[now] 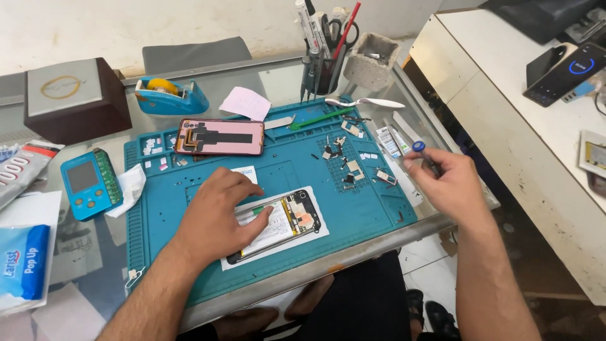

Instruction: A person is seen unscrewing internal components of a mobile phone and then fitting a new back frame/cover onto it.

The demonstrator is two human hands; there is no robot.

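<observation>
My left hand presses flat on the opened phone; my right hand pinches a screwdriver, which could slip onto the loose screws beside it.

Left of the teal rectangular rubber work mat, a blue handheld tester with a grey square screen lies. Further left sit a blue-and-white soft tissue pack and a silver-red foil pouch. Well right of the mat, a dark phone screen with a blue ring leans.
</observation>
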